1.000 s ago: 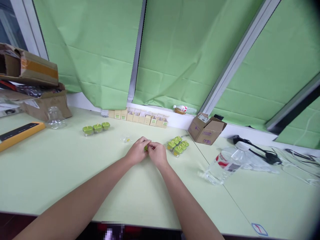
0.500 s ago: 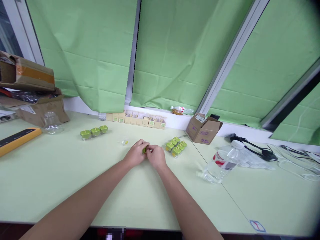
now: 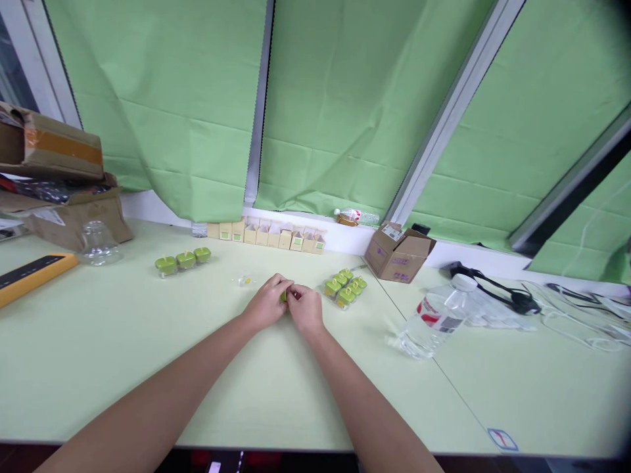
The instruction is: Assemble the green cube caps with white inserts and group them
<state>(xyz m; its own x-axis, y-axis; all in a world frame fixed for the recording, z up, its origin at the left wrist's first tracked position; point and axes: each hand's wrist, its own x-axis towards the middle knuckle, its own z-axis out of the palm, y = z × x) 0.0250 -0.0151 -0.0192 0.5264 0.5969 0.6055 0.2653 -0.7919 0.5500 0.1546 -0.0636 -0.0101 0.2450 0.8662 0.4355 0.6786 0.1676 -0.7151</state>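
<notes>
My left hand (image 3: 267,303) and my right hand (image 3: 305,309) meet over the middle of the table, fingertips pressed together. Between them is a small green candle (image 3: 283,297), mostly covered by my fingers. A clear plastic cup (image 3: 245,281) with a yellow spot lies just left of my hands. Several green candles (image 3: 345,287) in clear cups, each with a pale wick-like piece on top, stand grouped to the right. Three more green candles (image 3: 185,260) in clear cups form a row on the left.
Small cream boxes (image 3: 269,234) line the back edge, some open-topped. A cardboard box (image 3: 399,255) and a large water bottle (image 3: 434,318) stand to the right, near cables (image 3: 582,302). On the left are a glass vessel (image 3: 98,244), a yellow-edged power strip (image 3: 37,276) and stacked cartons (image 3: 64,148).
The view has shifted slightly, moving the scene a little to the left. My hands stay together on the green candle, with only a slight shift of the fingers.
</notes>
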